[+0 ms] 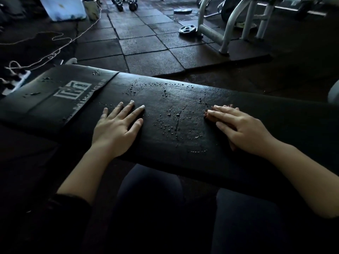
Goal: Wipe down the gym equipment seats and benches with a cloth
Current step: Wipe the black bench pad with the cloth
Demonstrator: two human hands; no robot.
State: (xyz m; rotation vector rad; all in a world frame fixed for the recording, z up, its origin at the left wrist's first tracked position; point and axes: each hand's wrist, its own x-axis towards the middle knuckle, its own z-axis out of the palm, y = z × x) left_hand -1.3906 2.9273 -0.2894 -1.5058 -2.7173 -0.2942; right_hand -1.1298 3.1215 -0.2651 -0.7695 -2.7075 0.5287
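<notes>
**Black vinyl bench pad wet, cloth under right hand**

Black textured vinyl, that's the bench pad (pixel 183 136) running across my view, just above the person's knees in dark leggings (pixel 152 198).

Left hand (pixel 115 131): flat on the pad, fingers spread, palm down, gripping nothing. Dark sleeve pushed up at the forearm.

Right hand (pixel 240 129): pressed flat on a reddish-brown cloth (pixel 211 114), fingers extended and close together. Only the cloth's edge shows past the fingertips and under the palm; rest is covered. Hands are well apart, one toward each side of the pad.

Water droplets (pixel 170 123) beaded across the pad between the two hands and up toward the far edge. One thin streak runs through them.

Left of the seam, a second pad section (pixel 45 92) with a white printed logo, a few droplets on it too.

Beyond: dark rubber floor tiles (pixel 146 46), a white cord (pixel 55 50) trailing to a power strip at left, a weight plate (pixel 187 29) lying beside a white machine frame (pixel 229 28). Dim light, far details unreadable.
</notes>
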